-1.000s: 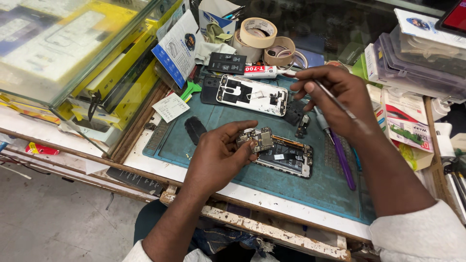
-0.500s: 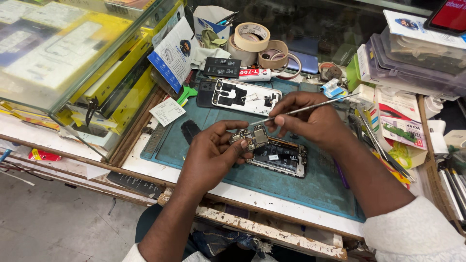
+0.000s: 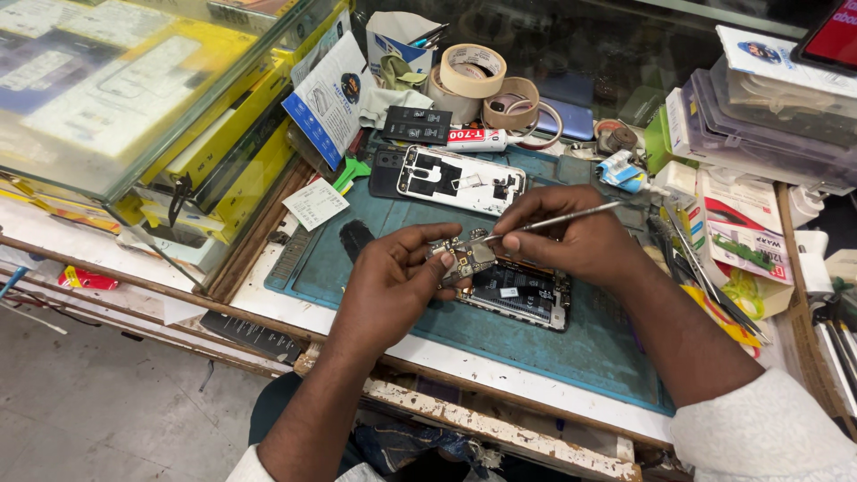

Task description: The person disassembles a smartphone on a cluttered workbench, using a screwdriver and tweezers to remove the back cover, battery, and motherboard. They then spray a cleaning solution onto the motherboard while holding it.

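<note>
My left hand pinches a small circuit board above an opened phone that lies on the teal work mat. My right hand grips a thin metal pry tool, its tip touching the board's upper edge. Behind the hands, a white phone frame rests on the mat next to a dark back cover.
Tape rolls and a glue tube sit at the back. A glass display case stands on the left. Boxes and plastic cases are stacked on the right, with tools beside the mat.
My right hand came down from the back right with the pry tool to the board. My left hand has lifted the board slightly off the phone.
</note>
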